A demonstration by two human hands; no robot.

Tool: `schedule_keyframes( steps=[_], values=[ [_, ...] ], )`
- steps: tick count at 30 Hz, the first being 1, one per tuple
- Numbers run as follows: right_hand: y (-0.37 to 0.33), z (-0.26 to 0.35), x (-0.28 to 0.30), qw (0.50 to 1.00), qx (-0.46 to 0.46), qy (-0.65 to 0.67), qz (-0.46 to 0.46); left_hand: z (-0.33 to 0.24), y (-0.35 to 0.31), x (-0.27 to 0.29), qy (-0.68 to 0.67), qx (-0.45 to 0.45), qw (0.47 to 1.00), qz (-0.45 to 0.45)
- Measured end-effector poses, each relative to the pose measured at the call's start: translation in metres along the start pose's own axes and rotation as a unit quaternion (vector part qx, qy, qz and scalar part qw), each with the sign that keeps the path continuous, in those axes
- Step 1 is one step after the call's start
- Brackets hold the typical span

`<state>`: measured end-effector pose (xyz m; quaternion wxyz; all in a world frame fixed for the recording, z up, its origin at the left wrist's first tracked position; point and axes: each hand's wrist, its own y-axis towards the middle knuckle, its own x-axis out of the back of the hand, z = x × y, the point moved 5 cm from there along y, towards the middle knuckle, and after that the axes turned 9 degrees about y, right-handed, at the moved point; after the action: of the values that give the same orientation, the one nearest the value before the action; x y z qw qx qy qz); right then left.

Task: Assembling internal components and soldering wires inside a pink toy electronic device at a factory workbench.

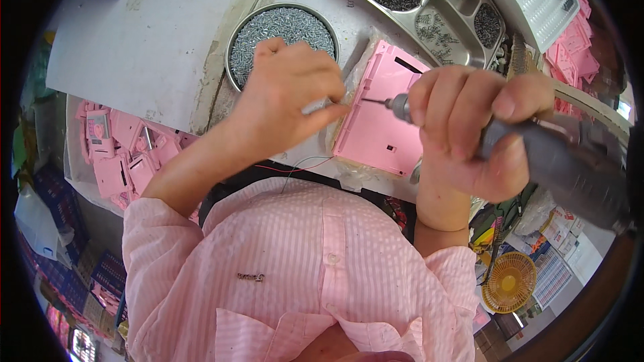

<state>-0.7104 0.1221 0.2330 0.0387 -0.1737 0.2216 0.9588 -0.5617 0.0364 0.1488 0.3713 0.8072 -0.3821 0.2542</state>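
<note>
My right hand [469, 121] is wrapped round a dark grey electric screwdriver [563, 161]. Its thin bit [374, 101] points left, over a pink plastic housing [386, 127] on the table in front of me. At the housing's left edge my left hand [288, 94] is closed, thumb and fingers brought together close to the bit. Whatever lies between those fingers is too small to make out. Just behind the left hand stands a round metal bowl [231, 70] holding many small silvery screws [288, 23], partly hidden by that hand.
A steel compartment tray [429, 10] with dark screws stands at the back right, beside a white ridged tray [530, 0]. A bin at the left holds pink plastic parts [127, 154]; more pink parts [573, 47] lie far right. A yellow basket [510, 281] sits lower right.
</note>
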Motion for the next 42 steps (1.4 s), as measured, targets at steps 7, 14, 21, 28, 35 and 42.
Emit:
schedule_keyframes(
  steps=[7, 14, 21, 28, 35, 42],
  values=[
    [-0.007, 0.002, -0.012, 0.999, 0.008, -0.032, -0.011, -0.016, -0.009, -0.007, 0.023, -0.042, 0.998, -0.041],
    [-0.014, -0.002, -0.017, 0.999, -0.014, -0.026, -0.037, -0.021, -0.016, -0.007, 0.052, -0.077, 0.992, -0.091],
    [-0.013, -0.001, -0.009, 0.999, -0.01, -0.029, -0.035, -0.015, -0.008, -0.001, 0.103, -0.026, 0.993, -0.047],
    [-0.007, -0.035, 0.013, 0.996, 0.01, -0.054, -0.068, 0.023, -0.011, 0.001, 0.209, 0.052, 0.975, 0.06],
    [-0.008, -0.043, 0.008, 0.979, 0.005, -0.198, -0.037, 0.027, -0.007, -0.001, 0.18, 0.041, 0.983, -0.007],
    [-0.009, -0.044, 0.02, 0.989, -0.003, -0.122, -0.08, 0.017, -0.011, -0.003, 0.081, 0.005, 0.997, -0.014]
  ],
)
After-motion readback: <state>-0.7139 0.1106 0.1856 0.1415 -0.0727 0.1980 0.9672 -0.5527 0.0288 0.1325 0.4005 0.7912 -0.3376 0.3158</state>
